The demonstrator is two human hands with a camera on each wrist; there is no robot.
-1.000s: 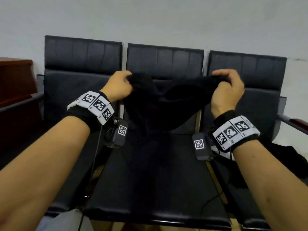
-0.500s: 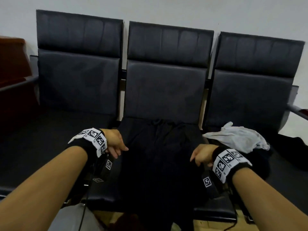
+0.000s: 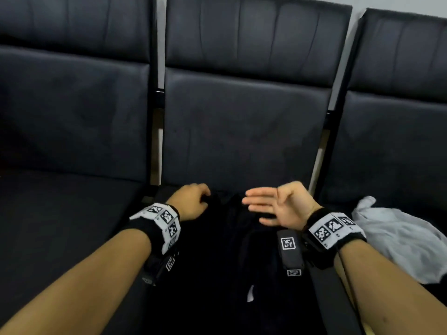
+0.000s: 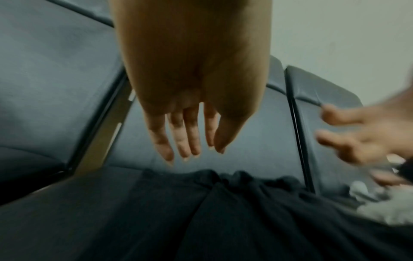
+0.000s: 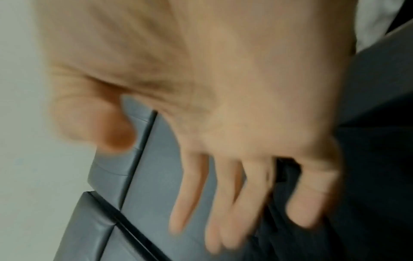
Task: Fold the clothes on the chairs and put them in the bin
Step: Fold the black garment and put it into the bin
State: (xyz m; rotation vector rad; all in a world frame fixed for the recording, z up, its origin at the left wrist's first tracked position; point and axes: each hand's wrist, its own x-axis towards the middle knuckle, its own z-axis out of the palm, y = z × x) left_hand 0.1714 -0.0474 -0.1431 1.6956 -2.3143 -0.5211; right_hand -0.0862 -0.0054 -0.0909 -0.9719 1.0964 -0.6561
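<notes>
I am laying the black garment (image 3: 229, 257) flat on the middle chair (image 3: 242, 131), its top edge bunched at 12 o'clock by the backrest. My left hand (image 3: 191, 201) is hovering over that edge at 10 o'clock, grip wide, fingers (image 4: 185, 134) straight, holding nothing. My right hand (image 3: 278, 204) is hanging at 2 o'clock, palm exposed, grip wide. A grey garment (image 3: 399, 240) is lying crumpled on the chair at 3 o'clock.
</notes>
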